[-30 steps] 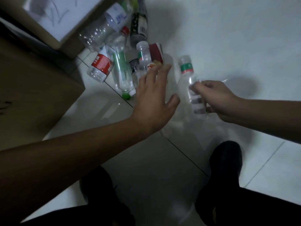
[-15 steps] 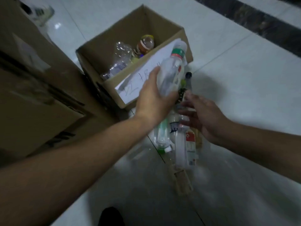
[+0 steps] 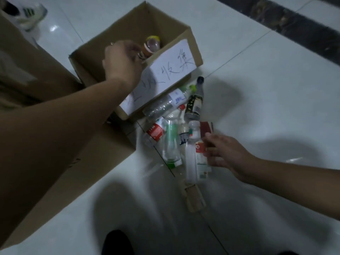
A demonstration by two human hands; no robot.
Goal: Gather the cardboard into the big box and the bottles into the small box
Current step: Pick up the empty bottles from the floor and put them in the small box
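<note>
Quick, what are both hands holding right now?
Left hand: above the small box, fingers curled out of sight, cannot be told.
Right hand: open, fingertips at a red-labelled bottle.

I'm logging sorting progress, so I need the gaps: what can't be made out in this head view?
1. Left hand: its back hides the fingers inside the small box, so whether it holds anything is unseen.
2. Right hand: motion blur leaves its grip on the nearest bottle unclear.
3. Big box: cut off by the left edge and covered by the forearm; contents unseen.
</note>
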